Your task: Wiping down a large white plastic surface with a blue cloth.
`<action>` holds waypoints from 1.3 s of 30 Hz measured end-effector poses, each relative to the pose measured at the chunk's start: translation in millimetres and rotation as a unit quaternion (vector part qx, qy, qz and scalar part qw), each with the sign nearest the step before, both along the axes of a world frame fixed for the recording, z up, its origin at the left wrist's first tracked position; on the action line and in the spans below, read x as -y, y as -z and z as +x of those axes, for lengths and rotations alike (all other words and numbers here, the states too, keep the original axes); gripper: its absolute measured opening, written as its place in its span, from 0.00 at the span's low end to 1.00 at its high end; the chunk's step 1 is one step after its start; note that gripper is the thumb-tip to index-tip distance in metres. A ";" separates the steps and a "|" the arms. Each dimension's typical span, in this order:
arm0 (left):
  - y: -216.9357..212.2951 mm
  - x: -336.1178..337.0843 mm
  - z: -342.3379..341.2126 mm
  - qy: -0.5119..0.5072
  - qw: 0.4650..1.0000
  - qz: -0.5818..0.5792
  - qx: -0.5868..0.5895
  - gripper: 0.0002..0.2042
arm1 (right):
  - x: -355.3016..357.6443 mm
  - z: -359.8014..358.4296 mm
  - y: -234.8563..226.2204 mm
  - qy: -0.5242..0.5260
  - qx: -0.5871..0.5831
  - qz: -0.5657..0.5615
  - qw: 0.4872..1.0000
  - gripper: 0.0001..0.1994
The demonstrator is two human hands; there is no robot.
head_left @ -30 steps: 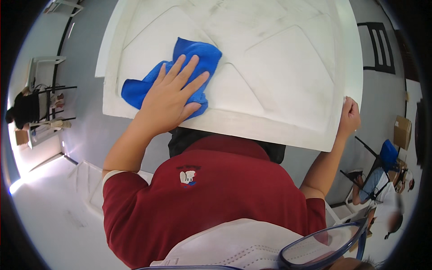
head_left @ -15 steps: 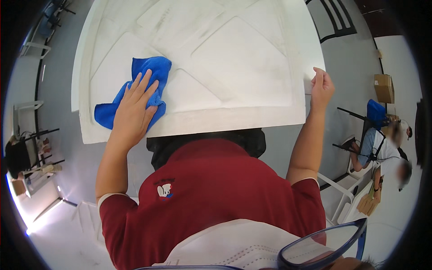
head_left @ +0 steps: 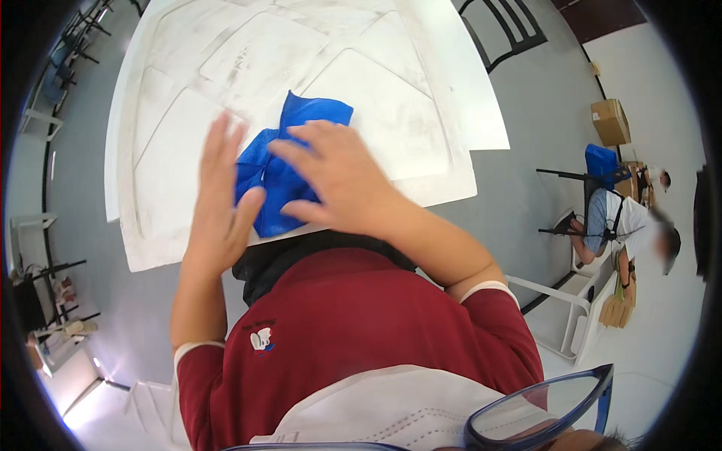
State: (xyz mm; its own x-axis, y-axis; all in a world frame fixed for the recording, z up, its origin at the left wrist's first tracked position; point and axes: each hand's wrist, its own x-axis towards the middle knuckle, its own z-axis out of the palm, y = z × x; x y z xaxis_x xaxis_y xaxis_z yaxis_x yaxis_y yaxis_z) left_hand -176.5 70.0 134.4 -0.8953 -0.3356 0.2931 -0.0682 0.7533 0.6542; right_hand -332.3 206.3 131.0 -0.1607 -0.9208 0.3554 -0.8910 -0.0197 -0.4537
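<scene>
A crumpled blue cloth point(head_left: 320, 110) lies near the front edge of a white panel point(head_left: 376, 90) with raised outlines and dark smudges. Over the cloth is my right hand point(head_left: 335, 177), its fingers spread and bent a little; I cannot tell whether it touches. My left hand point(head_left: 219, 199) is just left of the cloth, fingers stretched upward and thumb apart, slightly blurred. Nothing shows in its grasp.
The panel rests on a larger white tabletop point(head_left: 485, 124). A black slatted chair point(head_left: 511, 37) stands beyond it on the right. Farther right are a cardboard box point(head_left: 610, 122), a seated person point(head_left: 632, 225) and a white chair point(head_left: 553, 297). More furniture lines the left wall.
My right hand has left the panel's right edge and come over the cloth. My left hand has come off the cloth. The cloth and panel appear shifted in view.
</scene>
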 end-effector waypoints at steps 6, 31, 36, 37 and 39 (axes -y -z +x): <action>20.2 3.4 58.3 -0.073 0.991 -0.089 0.067 0.48 | 21.7 26.9 26.2 0.007 -0.095 0.110 0.989 0.31; 38.5 -1.7 66.2 -0.142 0.950 -0.207 0.184 0.36 | -93.7 -57.3 18.0 0.321 -0.161 0.141 0.922 0.27; 38.1 -1.6 66.7 -0.136 0.949 -0.209 0.191 0.37 | -95.0 -66.2 26.5 0.279 -0.130 0.147 0.940 0.24; 37.4 -2.3 66.5 -0.138 0.947 -0.213 0.194 0.37 | -95.1 -66.6 26.3 0.277 -0.130 0.149 0.940 0.24; 36.2 -2.8 66.5 -0.141 0.945 -0.217 0.199 0.36 | -94.3 -65.8 25.0 0.276 -0.132 0.146 0.941 0.24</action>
